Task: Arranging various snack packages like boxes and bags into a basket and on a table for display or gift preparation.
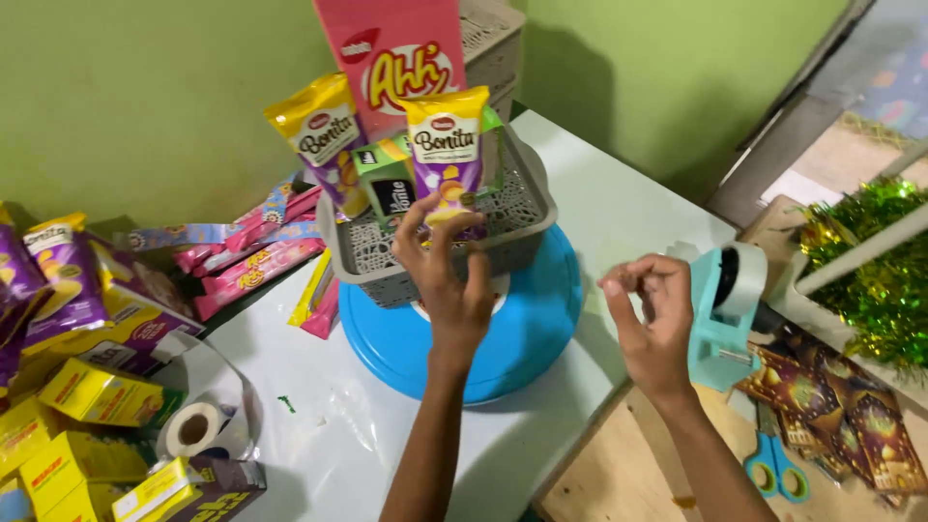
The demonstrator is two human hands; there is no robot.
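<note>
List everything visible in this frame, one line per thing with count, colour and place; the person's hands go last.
Basket: one, grey, perforated, on the blue disc.
Blue disc: one, round, on the white table.
Snack packets in the basket: two, yellow and purple, with a pink box behind.
Dark carton: one, green-edged, in the basket.
Pink wrappers: several, left of the basket.
Yellow boxes: several, far left.
Tape roll: one, clear, near left.
Tape dispenser: one, turquoise, right.
Scissors: one pair, blue handles, lower right.
Green tinsel: a bunch, far right.
Left hand: at the front packet's lower edge.
Right hand: fingers curled, beside the dispenser.
</note>
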